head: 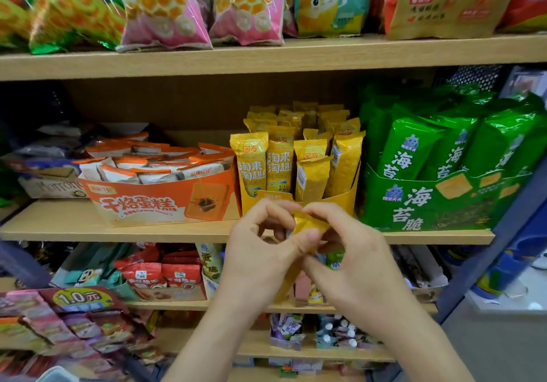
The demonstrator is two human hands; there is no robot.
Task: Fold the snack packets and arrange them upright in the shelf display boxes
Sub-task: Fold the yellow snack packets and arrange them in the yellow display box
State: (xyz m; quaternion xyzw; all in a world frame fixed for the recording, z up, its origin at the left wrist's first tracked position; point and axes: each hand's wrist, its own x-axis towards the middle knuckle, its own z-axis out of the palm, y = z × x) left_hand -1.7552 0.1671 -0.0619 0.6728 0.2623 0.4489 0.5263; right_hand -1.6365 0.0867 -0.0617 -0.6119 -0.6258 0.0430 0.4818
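A left hand (260, 251) and right hand (355, 263) together pinch a yellow snack packet (307, 223), its long axis running toward six o'clock. The yellow display box (340, 201) of upright packets stands just beyond at twelve o'clock, equally near both hands.

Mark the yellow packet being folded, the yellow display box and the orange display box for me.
yellow packet (309, 223), head view, on the crumpled foil at its top end.
yellow display box (344, 199), head view, on the right part of its front wall.
orange display box (154, 204), head view, on its printed front wall.
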